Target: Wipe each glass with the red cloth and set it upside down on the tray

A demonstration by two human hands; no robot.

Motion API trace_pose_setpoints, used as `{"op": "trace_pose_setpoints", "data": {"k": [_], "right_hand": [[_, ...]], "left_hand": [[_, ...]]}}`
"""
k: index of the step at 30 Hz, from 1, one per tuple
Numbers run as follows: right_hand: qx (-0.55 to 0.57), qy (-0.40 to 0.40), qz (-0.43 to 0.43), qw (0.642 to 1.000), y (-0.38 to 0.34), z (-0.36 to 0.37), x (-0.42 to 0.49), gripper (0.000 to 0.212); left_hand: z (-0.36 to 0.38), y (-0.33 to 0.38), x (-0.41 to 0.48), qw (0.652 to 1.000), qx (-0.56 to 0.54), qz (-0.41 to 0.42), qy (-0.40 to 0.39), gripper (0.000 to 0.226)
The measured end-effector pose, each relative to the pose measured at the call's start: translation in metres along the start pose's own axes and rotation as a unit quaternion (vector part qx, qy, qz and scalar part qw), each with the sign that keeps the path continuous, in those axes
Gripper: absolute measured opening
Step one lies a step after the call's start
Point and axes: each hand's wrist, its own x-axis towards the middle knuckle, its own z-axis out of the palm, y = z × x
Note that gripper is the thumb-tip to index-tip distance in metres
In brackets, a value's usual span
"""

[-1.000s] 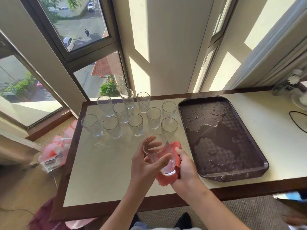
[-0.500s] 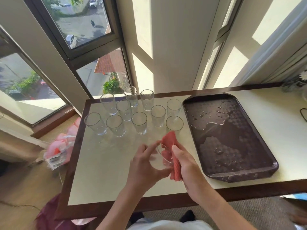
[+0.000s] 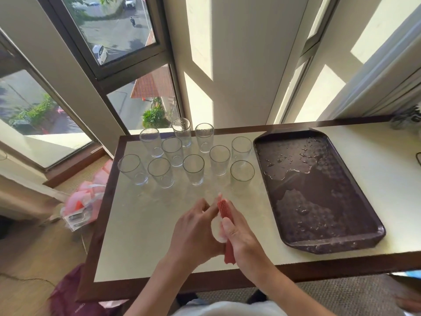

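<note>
Since a moment ago the left hand (image 3: 193,233) has tipped the glass (image 3: 217,226) sideways; right fingers (image 3: 230,229) grip the red cloth (image 3: 224,207) against it, wiping. The tray (image 3: 376,224) at three o'clock holds none.

Ten upright glasses (image 3: 193,169) are crowding the far left of the surface (image 3: 141,224), standing close together with only narrow gaps. The near-left surface is lying open. The wet tray (image 3: 319,195) is sitting bare on the right, nothing blocking it, with a clear strip between it and the glasses.
</note>
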Motion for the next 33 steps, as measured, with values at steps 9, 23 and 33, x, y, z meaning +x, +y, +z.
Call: {"op": "trace_pose_setpoints", "data": {"k": [9,23,33], "right_hand": [[0.160,0.032,0.150,0.975,-0.002,-0.006,0.021,0.033],[-0.418,0.150,0.010,0.896,0.077,-0.010,0.048,0.033],[-0.392,0.132,0.035,0.910,0.100,0.012,0.044,0.047]], "left_hand": [[0.012,0.005,-0.009,1.000,-0.020,0.019,-0.004,0.106],[0.022,-0.054,-0.014,0.933,-0.314,-0.175,0.015,0.080],[0.023,-0.079,-0.013,0.868,-0.446,-0.219,0.002,0.062]]}}
